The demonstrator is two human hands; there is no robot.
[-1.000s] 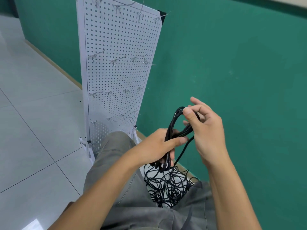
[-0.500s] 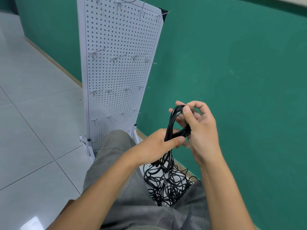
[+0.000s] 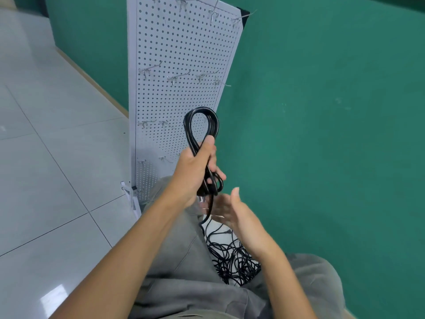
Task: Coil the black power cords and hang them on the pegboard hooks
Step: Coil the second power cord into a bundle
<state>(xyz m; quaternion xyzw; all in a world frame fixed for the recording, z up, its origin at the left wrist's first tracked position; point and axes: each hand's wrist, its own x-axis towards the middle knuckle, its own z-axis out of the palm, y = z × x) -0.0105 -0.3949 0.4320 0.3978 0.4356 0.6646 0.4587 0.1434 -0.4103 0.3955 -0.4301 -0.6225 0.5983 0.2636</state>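
Raised since before, left hand [image 3: 194,168] grasps coiled cord [image 3: 202,132] before pegboard [image 3: 184,54]; right hand [image 3: 230,210] released, below.

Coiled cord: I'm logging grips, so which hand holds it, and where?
The left hand grips the coiled cord around its middle. The right hand holds nothing.

I sit in a bare workroom or storeroom: pale glossy floor tiles [image 3: 57,157], a plain green wall [image 3: 322,111], a freestanding white pegboard [image 3: 184,54] with metal hooks [image 3: 177,77].
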